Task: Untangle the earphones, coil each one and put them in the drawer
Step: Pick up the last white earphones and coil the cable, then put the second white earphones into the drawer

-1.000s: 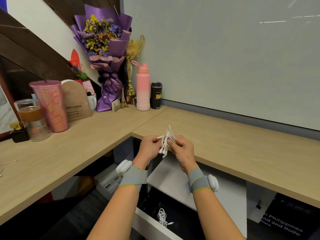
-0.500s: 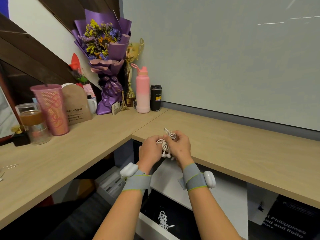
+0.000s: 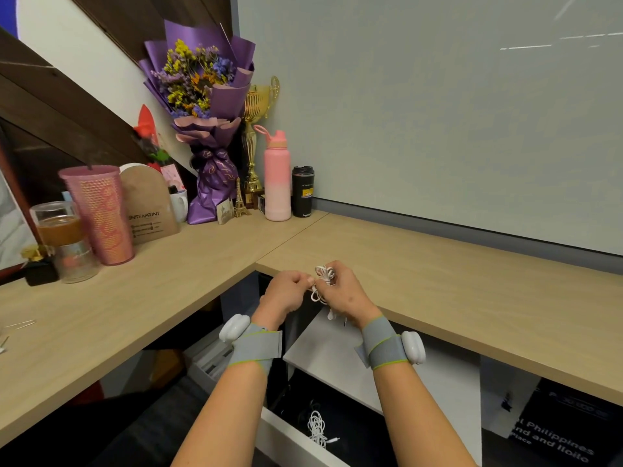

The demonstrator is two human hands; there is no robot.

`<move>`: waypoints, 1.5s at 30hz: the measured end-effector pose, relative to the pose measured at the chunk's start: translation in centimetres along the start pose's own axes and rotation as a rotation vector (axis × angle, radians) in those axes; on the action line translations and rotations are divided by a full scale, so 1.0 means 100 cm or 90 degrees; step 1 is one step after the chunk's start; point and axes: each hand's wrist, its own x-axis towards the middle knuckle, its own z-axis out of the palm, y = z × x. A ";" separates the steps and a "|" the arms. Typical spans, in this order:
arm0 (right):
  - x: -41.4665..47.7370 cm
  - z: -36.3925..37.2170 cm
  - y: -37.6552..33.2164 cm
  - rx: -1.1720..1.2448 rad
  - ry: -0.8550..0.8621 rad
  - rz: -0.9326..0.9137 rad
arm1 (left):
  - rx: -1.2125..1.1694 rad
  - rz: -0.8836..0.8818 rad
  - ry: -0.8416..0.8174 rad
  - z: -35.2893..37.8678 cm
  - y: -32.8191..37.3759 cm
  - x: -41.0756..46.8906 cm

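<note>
The worst that could happen from here, as I judge it, is the bundle springing apart. The earphones (image 3: 324,275) are thin, slippery white cable, and if my left grip (image 3: 285,293) tugs its strand too hard, the loops could cinch into a knot instead of lying neat. If I tug too softly, they could slide off my fingers. The ends hanging below could also snag on the bench (image 3: 438,288) edge or on my wrist strap. If the bundle slipped, it might miss the open drawer (image 3: 290,439) and land on the floor.

Both grips are curled closed on the cable. My right grip (image 3: 349,296) has the bunched loops pinched, with a few poking up above its fingers and the loose ends dangling underneath. My left grip pinches a single strand at the bundle's left side, so the cable bridges the narrow gap between them. I hold all this in the air just off the bench's front edge, beside its inner corner. The drawer is well below, and another coiled set (image 3: 317,429) already lies in it.
</note>
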 end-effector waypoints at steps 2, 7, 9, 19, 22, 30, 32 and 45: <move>-0.001 0.001 -0.002 -0.087 0.002 -0.007 | 0.098 -0.023 0.019 0.002 0.000 0.001; -0.006 0.006 -0.003 -0.198 0.014 -0.011 | 0.223 -0.060 0.064 0.013 -0.003 0.000; -0.007 0.010 -0.003 -0.226 0.013 0.002 | 0.263 -0.068 0.087 0.017 -0.005 -0.002; -0.020 0.015 0.006 -0.283 -0.065 0.105 | 0.294 -0.089 0.132 0.028 -0.024 -0.002; -0.021 0.018 0.016 -0.277 -0.087 0.145 | 0.300 -0.111 0.091 0.028 -0.025 -0.003; -0.028 0.025 0.052 -0.198 -0.063 0.249 | -0.090 -0.244 -0.177 0.021 -0.052 -0.012; -0.027 0.027 0.055 -0.168 -0.033 0.270 | -0.158 -0.281 -0.226 0.029 -0.058 -0.016; -0.072 0.031 0.113 0.192 -0.033 0.429 | 0.045 -0.292 -0.248 0.052 -0.084 -0.026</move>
